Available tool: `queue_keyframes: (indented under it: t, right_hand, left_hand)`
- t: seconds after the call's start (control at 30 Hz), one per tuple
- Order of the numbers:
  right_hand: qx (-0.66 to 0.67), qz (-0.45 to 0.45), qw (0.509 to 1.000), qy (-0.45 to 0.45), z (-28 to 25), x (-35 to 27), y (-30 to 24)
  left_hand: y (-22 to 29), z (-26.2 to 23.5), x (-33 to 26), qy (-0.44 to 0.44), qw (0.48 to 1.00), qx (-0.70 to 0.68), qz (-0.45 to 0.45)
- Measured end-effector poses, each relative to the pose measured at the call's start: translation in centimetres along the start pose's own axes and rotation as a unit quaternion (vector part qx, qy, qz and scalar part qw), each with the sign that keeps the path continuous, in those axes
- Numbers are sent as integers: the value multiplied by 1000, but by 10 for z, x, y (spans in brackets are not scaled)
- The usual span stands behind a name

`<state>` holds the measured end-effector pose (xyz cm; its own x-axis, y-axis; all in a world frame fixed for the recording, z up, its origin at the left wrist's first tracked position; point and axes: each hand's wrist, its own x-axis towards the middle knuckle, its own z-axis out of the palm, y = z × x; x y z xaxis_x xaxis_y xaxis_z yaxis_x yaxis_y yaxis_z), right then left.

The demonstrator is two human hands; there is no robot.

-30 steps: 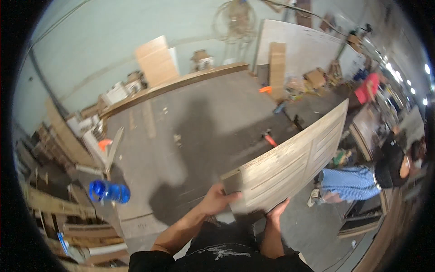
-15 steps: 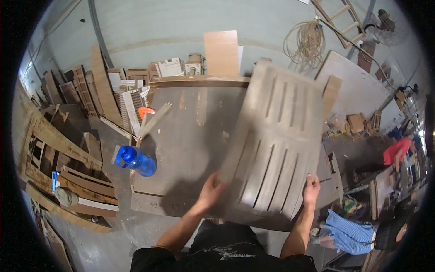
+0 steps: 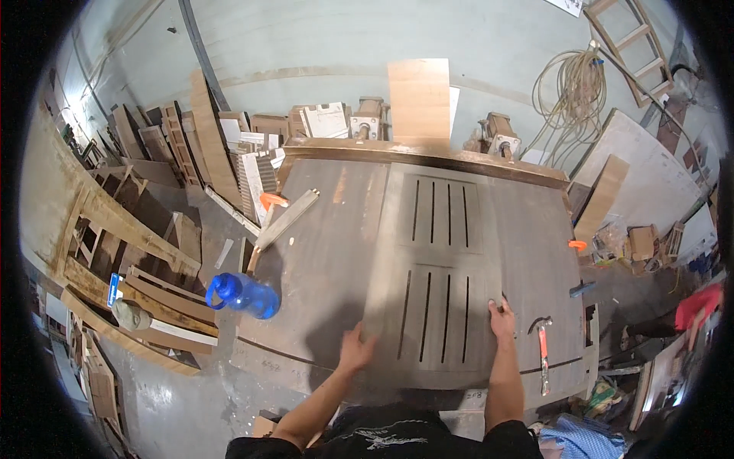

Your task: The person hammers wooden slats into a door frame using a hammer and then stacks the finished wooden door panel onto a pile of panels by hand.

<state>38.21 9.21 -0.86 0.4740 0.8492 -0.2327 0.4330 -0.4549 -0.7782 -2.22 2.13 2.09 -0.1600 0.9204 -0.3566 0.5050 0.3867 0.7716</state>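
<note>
A pale grey-brown slotted wooden panel (image 3: 437, 258) lies on the worktable in front of me, with two groups of long dark slots. My left hand (image 3: 357, 349) is at its near left edge, fingers curled against the side. At the opposite edge, my right hand (image 3: 501, 318) grips the panel with thumb and fingers. The undersides of both grips are hidden. To the right of my right hand lies a hammer (image 3: 544, 355) with a red and pale handle.
The large worktable (image 3: 317, 229) has a raised rail (image 3: 489, 162) at its far side. A blue water bottle (image 3: 248, 297) and a wooden strip (image 3: 287, 220) are on its left. Boards (image 3: 229, 145) lean by the wall. A person in red (image 3: 694, 312) is at far right.
The panel has come down from a raised, tilted position to lie on the worktable. Both hands have moved with it. The hammer, earlier hidden behind the panel, now shows.
</note>
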Motion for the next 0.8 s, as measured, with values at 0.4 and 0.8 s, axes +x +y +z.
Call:
queue_keyframes:
  t: [0.4, 0.8]
  right_hand:
    - [-165, -141, 967, 133, 48, 16, -4]
    - [-171, -119, 970, 126, 49, 16, -3]
  left_hand:
    - [11, 46, 34, 101, 966, 226, 80]
    - [20, 36, 35, 73, 973, 194, 103]
